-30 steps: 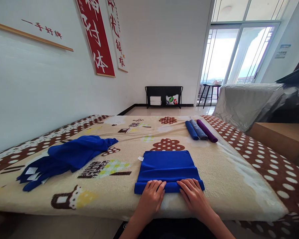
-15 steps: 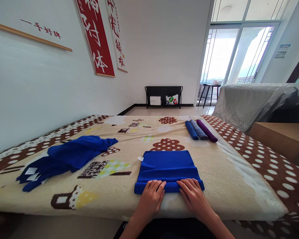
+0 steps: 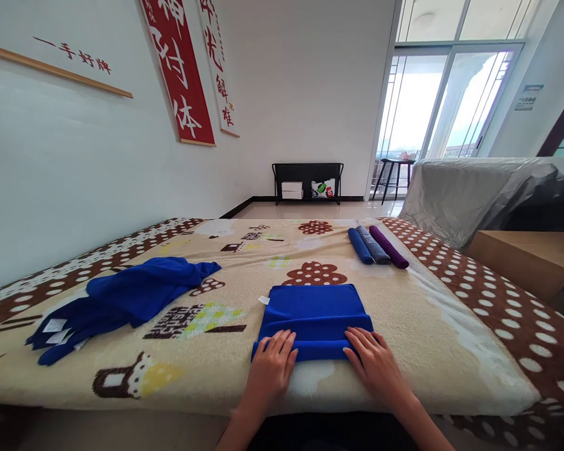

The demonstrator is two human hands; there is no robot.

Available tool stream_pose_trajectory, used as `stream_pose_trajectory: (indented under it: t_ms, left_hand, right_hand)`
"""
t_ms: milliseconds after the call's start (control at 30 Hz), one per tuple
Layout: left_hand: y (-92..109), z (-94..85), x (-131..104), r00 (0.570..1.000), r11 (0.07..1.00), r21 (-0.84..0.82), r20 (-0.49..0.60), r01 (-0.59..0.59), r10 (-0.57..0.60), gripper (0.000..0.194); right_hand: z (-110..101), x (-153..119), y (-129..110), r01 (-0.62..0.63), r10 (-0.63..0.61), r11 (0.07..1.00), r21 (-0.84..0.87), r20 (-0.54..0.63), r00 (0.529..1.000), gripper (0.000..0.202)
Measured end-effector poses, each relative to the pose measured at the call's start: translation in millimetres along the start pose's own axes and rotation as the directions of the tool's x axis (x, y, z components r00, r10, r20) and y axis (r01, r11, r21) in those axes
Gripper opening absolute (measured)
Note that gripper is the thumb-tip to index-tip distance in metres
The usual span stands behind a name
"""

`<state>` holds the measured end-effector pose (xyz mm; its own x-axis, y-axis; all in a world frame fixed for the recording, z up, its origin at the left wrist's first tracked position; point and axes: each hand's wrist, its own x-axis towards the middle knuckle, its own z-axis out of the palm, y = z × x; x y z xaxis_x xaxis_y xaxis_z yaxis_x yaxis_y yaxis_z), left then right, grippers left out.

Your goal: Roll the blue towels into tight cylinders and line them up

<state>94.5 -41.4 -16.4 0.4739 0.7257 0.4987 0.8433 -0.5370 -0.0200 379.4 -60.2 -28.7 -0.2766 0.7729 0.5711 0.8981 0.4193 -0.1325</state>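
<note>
A blue towel (image 3: 317, 302) with a white tag lies folded flat in front of me, its near edge turned over into a thick roll. My left hand (image 3: 273, 360) grips the left part of that roll, fingers bent over the top and thumb on the near side. On the right part, my right hand (image 3: 370, 356) has the same hold, fingers over the roll and thumb at its front. Part of the roll shows between the hands; its outer ends are mostly covered by them.
Crumpled blue towels (image 3: 131, 291) with white tags lie to the left on the patterned blanket (image 3: 432, 351). Farther right are three rolled towels: blue (image 3: 360, 245), grey (image 3: 373, 244) and purple (image 3: 388, 247). A cardboard box (image 3: 521, 260) stands beyond the right side.
My hands have moved apart along the roll, the left one leftward and the right one rightward. The rolled edge sits slightly farther from me. The other towels stay put.
</note>
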Motion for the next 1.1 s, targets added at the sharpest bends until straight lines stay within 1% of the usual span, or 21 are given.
stream_pose_trajectory:
  t_ms: [67,100,133,167,200,267,300,367,400,467,500,533,600,700,767,833,867,933,967,1033,1100]
  left_hand:
    - [-26.0,-1.7,-13.2,0.997,0.994,0.076,-0.029,0.078,-0.076,0.037]
    - [-35.5,-2.2,-18.8,0.993,0.988,0.104,-0.047,0.114,-0.11,0.037]
    - [-41.5,-2.4,-23.0,0.988,0.98,0.129,-0.067,0.15,-0.142,0.036]
    - [-43.5,-2.4,-25.1,0.98,0.971,0.151,-0.093,0.186,-0.174,0.035]
    - [-41.4,-2.1,-25.0,0.973,0.962,0.167,-0.117,0.218,-0.2,0.035]
    - [-26.5,-0.8,-18.0,0.968,0.96,0.16,-0.134,0.23,-0.21,0.038]
    - [-15.3,0.2,-11.7,0.976,0.971,0.13,-0.116,0.2,-0.186,0.04]
    - [9.7,2.9,4.2,0.996,0.996,0.027,-0.026,0.087,-0.087,0.044]
    - [21.3,4.5,12.5,0.999,0.999,-0.03,0.025,0.037,-0.037,0.043]
    - [37.5,7.0,27.1,0.995,0.995,-0.104,0.095,-0.002,0.012,0.041]
    - [40.7,7.7,32.3,0.994,0.993,-0.114,0.11,0.003,0.009,0.04]
    - [40.2,7.8,35.5,0.994,0.993,-0.112,0.113,0.022,-0.009,0.04]
    - [28.8,6.3,35.5,0.993,0.993,-0.095,0.102,0.064,-0.054,0.04]
    - [-4.0,2.4,22.3,0.987,0.988,-0.057,0.077,0.145,-0.141,0.042]
    - [-24.1,0.3,10.5,0.978,0.979,-0.018,0.041,0.205,-0.205,0.041]
    - [-33.6,-1.4,2.4,0.967,0.967,0.027,-0.009,0.254,-0.254,0.039]
    - [-33.2,-2.4,1.1,0.963,0.962,0.043,-0.031,0.268,-0.267,0.038]
    - [-22.0,-4.7,5.1,0.966,0.965,0.04,-0.031,0.258,-0.256,0.039]
    - [-12.4,-5.8,10.2,0.974,0.974,0.014,0.001,0.227,-0.227,0.04]
    - [10.2,-6.9,24.1,0.987,0.989,-0.062,0.094,0.134,-0.127,0.042]
    - [30.5,-5.3,39.3,0.986,0.991,-0.13,0.166,0.043,-0.021,0.042]
  right_hand:
    - [-4.7,-6.5,17.2,-0.035,0.035,0.999,-0.028,-0.005,0.999,0.034]
    - [-6.6,-8.9,23.0,-0.052,0.051,0.998,-0.043,-0.007,0.999,0.034]
    - [-7.9,-10.2,26.0,-0.07,0.07,0.996,-0.058,-0.01,0.998,0.034]
    - [-8.4,-10.4,26.0,-0.09,0.089,0.993,-0.072,-0.015,0.996,0.034]
    - [-8.1,-9.2,22.9,-0.108,0.107,0.991,-0.083,-0.02,0.994,0.034]
    - [-5.0,-3.0,8.2,-0.123,0.122,0.989,-0.087,-0.02,0.992,0.035]
    - [-2.3,1.7,-2.3,-0.111,0.111,0.991,-0.076,-0.009,0.994,0.036]
    - [4.3,12.7,-25.2,-0.06,0.062,0.997,-0.046,0.034,0.998,0.036]
    - [7.7,18.5,-35.6,-0.032,0.034,0.999,-0.03,0.058,0.998,0.036]
    - [13.6,28.9,-49.5,-0.001,0.002,1.0,-0.011,0.098,0.995,0.036]
    - [15.5,32.9,-51.6,-0.003,0.004,1.0,-0.01,0.11,0.994,0.037]
    - [16.4,35.6,-50.0,-0.015,0.017,1.0,-0.015,0.118,0.993,0.037]
    - [15.3,36.3,-36.7,-0.063,0.067,0.997,-0.037,0.124,0.99,0.04]
    - [7.6,25.5,-1.8,-0.148,0.157,0.986,-0.078,0.122,0.98,0.046]
    - [1.1,14.8,20.6,-0.192,0.204,0.976,-0.101,0.121,0.972,0.046]
    - [-4.7,6.6,34.1,-0.223,0.237,0.968,-0.118,0.12,0.964,0.046]
    - [-6.7,4.9,36.2,-0.234,0.249,0.964,-0.125,0.12,0.961,0.046]
    - [-8.8,6.7,30.1,-0.238,0.254,0.963,-0.127,0.123,0.959,0.047]
    - [-8.7,10.0,22.4,-0.226,0.241,0.967,-0.12,0.131,0.962,0.047]
    - [-6.1,20.1,1.2,-0.17,0.182,0.982,-0.086,0.167,0.969,0.047]
    - [-1.0,31.9,-21.4,-0.096,0.101,0.995,-0.035,0.219,0.971,0.045]
